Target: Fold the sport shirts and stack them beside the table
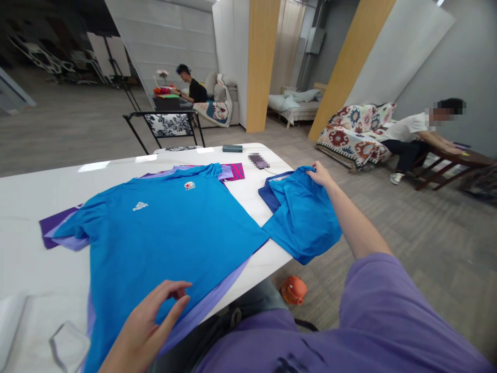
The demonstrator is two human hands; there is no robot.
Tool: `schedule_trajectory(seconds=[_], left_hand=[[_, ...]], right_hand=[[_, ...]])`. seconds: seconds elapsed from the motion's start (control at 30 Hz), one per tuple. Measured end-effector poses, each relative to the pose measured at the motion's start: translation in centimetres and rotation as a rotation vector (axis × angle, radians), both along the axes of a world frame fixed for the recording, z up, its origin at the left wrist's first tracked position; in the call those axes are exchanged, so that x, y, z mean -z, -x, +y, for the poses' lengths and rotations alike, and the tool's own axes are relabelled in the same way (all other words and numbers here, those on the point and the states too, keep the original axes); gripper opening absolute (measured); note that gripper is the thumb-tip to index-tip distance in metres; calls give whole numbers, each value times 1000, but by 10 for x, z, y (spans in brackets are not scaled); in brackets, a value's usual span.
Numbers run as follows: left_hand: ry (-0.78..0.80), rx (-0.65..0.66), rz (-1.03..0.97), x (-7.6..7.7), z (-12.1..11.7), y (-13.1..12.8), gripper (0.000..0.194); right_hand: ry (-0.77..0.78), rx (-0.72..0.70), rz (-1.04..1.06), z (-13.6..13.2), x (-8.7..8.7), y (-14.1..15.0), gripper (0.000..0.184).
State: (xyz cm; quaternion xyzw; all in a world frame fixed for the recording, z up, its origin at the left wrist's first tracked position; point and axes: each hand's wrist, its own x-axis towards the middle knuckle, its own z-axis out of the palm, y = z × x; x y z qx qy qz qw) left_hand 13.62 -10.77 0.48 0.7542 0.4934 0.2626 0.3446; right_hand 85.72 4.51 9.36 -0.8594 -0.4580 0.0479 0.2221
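Observation:
A blue short-sleeved T-shirt [166, 233] lies spread on the table, with a star badge and a white logo on its chest. Lavender, purple and pink shirts [236, 171] show from under its edges. Above its lower part is my left hand [151, 316], empty, thumb and fingers apart. At the table's right edge, my right hand [319, 174] pinches the top of bright blue shorts [306, 217], which partly hang over the edge. Dark blue folded clothing [268, 199] sits beneath the shorts.
On the white table [23, 197] are a phone [259, 161] with a cable and a grey-green box [232, 148]. A chair [169, 126] stands across from me. An orange pot-like object [294, 290] is on the floor below. Two people sit farther off, left and right.

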Motion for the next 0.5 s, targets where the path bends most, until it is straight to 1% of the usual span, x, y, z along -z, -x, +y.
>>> schedule_trajectory(seconds=[0.07, 0.13, 0.23, 0.3, 0.4, 0.5], left_hand=[[-6, 35, 12, -12, 8, -12, 36], [-3, 81, 26, -29, 16, -32, 38], [-17, 162, 23, -57, 28, -72, 42], [-51, 213, 2, -73, 38, -102, 46], [-75, 234, -65, -93, 59, -150, 54], [-28, 223, -219, -113, 91, -199, 71]], right_hand=[[-104, -70, 25, -7, -22, 3, 26], [-140, -141, 60, -17, -48, 11, 27], [-181, -241, 117, -36, -90, 30, 32], [-253, -294, 127, -48, -118, 46, 39], [-434, -416, 152, -64, -166, 76, 48], [-590, -632, 285, -81, -221, 113, 53]])
